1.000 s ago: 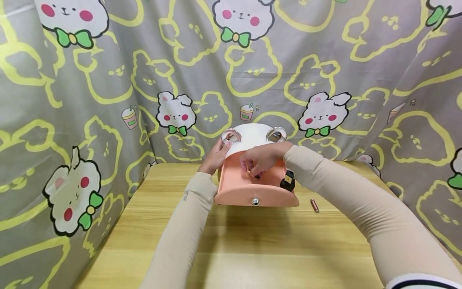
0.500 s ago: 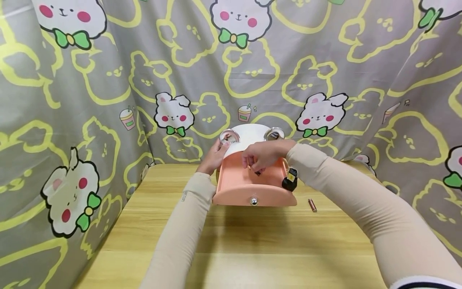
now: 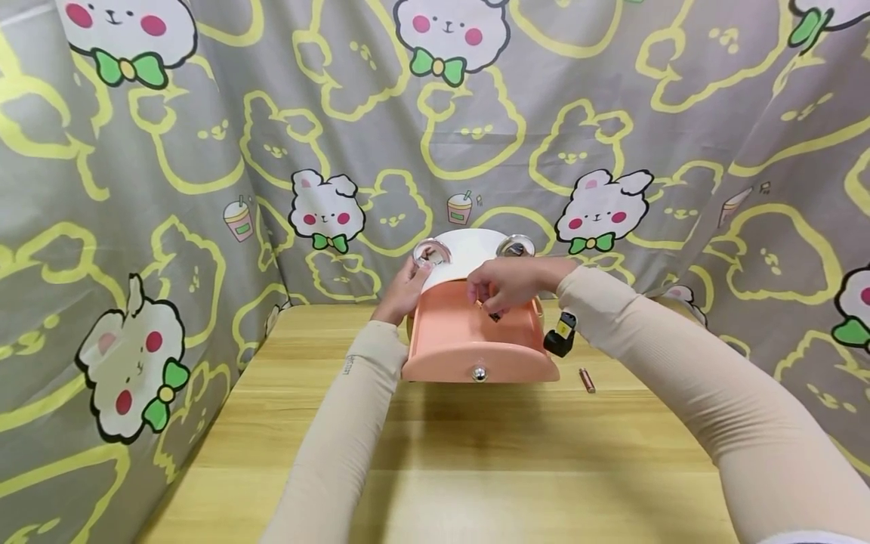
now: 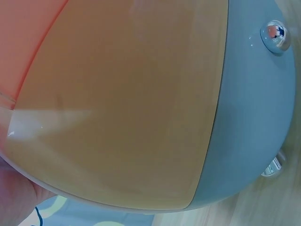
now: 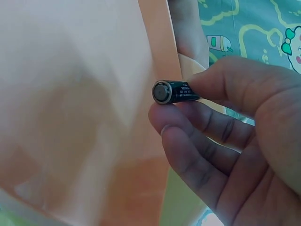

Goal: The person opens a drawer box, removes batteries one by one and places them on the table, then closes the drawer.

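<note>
My right hand (image 3: pixel 506 281) is over the open pink drawer (image 3: pixel 485 363) of a small white-topped drawer box (image 3: pixel 462 253). Between its thumb and fingers it pinches a dark cylindrical battery (image 5: pixel 176 92), whose flat end shows in the right wrist view. With my left hand (image 3: pixel 402 291) I hold the box's upper left side, the thumb close to a silver ring (image 3: pixel 432 251). Only part of that hand shows at the lower left of the left wrist view, beside the box's tan panel (image 4: pixel 131 103) and blue-grey panel (image 4: pixel 249 103).
A reddish battery-like cylinder (image 3: pixel 587 380) lies on the wooden table (image 3: pixel 476 468), right of the box. The drawer front has a silver knob (image 3: pixel 479 373). A black wrist camera (image 3: pixel 560 336) sits by my right sleeve. Patterned grey cloth (image 3: pixel 476 151) hangs behind and at both sides.
My right hand has moved right and slightly up over the drawer, carrying the battery. My left hand stays in place on the box.
</note>
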Demonstrator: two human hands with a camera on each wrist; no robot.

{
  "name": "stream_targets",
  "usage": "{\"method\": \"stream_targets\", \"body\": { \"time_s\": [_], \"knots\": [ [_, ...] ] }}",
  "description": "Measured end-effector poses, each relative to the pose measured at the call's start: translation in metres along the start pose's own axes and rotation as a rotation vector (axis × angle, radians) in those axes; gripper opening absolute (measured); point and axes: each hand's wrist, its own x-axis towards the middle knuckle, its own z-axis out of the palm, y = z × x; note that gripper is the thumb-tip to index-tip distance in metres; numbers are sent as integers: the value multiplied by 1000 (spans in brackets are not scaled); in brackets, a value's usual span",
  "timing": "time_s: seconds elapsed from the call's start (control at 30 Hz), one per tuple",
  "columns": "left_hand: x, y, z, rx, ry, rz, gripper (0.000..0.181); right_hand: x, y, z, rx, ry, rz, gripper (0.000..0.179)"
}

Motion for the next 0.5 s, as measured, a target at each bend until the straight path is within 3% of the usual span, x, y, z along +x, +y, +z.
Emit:
{"method": "stream_targets", "body": {
  "time_s": [0.2,0.5],
  "knots": [
    [-1,0,0,0,12,1,47,-8,3,2,-4,29,50,16],
    [-5,7,1,0,40,-4,47,-24,11,4,-9,72,53,13]
  ]
}}
